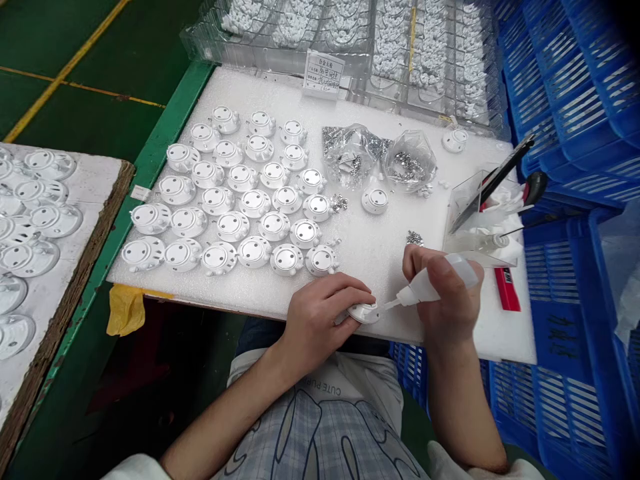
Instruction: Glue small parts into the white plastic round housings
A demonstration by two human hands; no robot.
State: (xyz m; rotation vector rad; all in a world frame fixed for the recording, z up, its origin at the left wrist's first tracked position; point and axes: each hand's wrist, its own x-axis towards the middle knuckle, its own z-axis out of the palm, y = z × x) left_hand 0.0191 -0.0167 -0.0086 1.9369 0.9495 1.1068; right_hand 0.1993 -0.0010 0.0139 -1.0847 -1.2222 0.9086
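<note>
Near the front edge of the white foam mat, my left hand grips a small round white part between thumb and fingers. My right hand is wrapped round a translucent squeeze bottle, tilted so its thin nozzle meets or nearly meets the part's right side. Rows of similar round white parts with dark dots lie to the left. A single one sits beyond my hands. A little pile of small metal pieces lies just past my right hand.
Two clear bags of metal pieces lie at the mat's back. Behind stand clear trays of small white pieces and a label card. To the right are a clear tool box, a red object and blue crates.
</note>
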